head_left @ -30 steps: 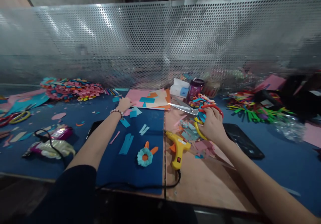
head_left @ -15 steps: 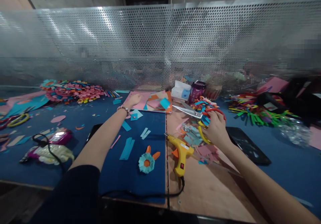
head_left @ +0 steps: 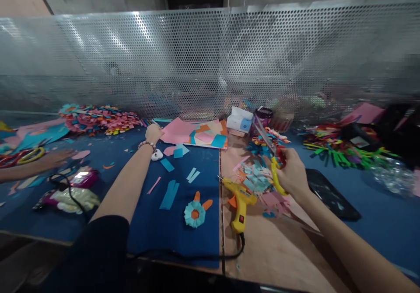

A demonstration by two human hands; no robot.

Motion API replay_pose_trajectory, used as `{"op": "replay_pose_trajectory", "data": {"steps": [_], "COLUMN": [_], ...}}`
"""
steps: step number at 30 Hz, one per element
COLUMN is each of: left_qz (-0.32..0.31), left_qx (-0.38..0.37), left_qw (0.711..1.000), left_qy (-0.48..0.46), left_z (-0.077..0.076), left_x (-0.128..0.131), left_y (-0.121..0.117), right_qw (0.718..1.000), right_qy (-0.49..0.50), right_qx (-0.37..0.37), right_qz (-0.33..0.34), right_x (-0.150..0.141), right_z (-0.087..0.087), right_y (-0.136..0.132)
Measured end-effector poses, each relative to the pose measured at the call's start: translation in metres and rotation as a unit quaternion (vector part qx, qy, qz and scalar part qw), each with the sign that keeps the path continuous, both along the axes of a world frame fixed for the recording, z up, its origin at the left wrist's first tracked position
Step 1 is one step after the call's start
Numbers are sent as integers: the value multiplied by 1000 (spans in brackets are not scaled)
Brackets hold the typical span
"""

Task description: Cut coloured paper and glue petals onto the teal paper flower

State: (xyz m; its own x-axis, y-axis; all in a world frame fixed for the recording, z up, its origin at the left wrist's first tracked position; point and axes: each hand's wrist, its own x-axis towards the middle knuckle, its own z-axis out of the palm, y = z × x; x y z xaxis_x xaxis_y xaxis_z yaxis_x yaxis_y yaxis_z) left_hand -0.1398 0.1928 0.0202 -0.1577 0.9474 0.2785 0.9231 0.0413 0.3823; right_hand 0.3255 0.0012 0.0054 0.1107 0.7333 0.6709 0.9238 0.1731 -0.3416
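Note:
My right hand (head_left: pixel 293 174) is closed on the red and yellow handles of a pair of scissors (head_left: pixel 269 148), whose blades point up and to the left, above a heap of blue paper scraps (head_left: pixel 256 178). My left hand (head_left: pixel 153 133) is stretched far forward with its fingers curled at the left edge of a pink paper sheet (head_left: pixel 194 133) that carries small blue and orange pieces. Whether it grips the sheet is unclear. A small white object (head_left: pixel 156 155) lies just below that wrist. A blue paper flower (head_left: pixel 195 213) with orange petals lies near me on the blue mat.
A yellow glue gun (head_left: pixel 239 201) with a black cord lies at the middle seam. A black phone (head_left: pixel 331 195) lies at right. Piles of paper flowers (head_left: pixel 98 119) and coloured strips (head_left: pixel 337 149) flank the table. Another person's hand (head_left: pixel 57 157) reaches in at left. A perforated metal screen (head_left: pixel 210 61) closes the back.
My right hand lifted the scissors off the table and swung the blades upward. My left hand slid left along the pink sheet. Another person's hand came in at left.

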Motion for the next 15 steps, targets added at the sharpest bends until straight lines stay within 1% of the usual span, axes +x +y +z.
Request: {"op": "replay_pose_trajectory", "data": {"steps": [3,5,8,10,13,15], "left_qz": [51,57,48,26,-41,-74], "left_qx": [49,91,145,181,240,240], "left_qw": [997,993,985,975,935,918], "left_qy": [-34,-55,-82,-129,-259,-306], "left_z": [8,17,34,46,60,66], "left_x": [-7,-10,-14,-16,-16,-12], "left_y": [0,-4,-17,-31,-57,-78], "right_qw": [999,998,996,995,993,992], "right_qy": [44,61,81,91,100,106], "right_qx": [-5,-12,-35,-47,-44,-50], "right_qz": [-14,-18,-2,14,36,51], "right_x": [0,0,0,0,-5,-10], "right_z": [4,5,8,11,17,20], "right_y": [-2,-2,-3,-4,-7,-10]}}
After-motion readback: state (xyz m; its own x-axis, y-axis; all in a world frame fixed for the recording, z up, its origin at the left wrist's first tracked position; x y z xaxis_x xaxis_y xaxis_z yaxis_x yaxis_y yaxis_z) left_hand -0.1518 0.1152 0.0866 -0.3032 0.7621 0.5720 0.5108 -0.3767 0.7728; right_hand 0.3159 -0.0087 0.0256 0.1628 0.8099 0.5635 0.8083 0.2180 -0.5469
